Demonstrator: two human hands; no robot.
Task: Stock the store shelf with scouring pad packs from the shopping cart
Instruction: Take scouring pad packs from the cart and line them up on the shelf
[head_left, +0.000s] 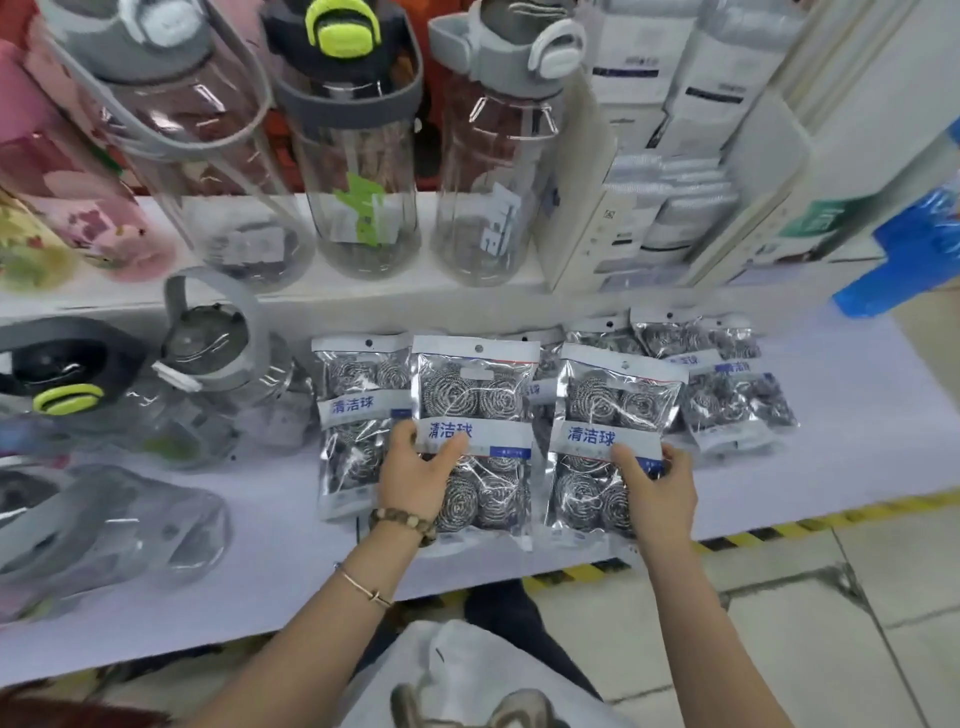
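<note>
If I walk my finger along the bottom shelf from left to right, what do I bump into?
Bottle with the green latch → clear jug with a grey handle → pack behind the left hand → pack under the left hand → pack under the right hand → pile of packs.

Two hands, two scouring pad packs, a shelf lined with bottles.

One pack (472, 431) sits under the left hand (415, 475), another pack (608, 441) under the right hand (657, 483); a third pack (356, 421) lies left, and a heap far right is uncountable. Three clear bottles (363, 171) stand far on the upper shelf; two bracelets (402, 522) circle the left arm.
</note>
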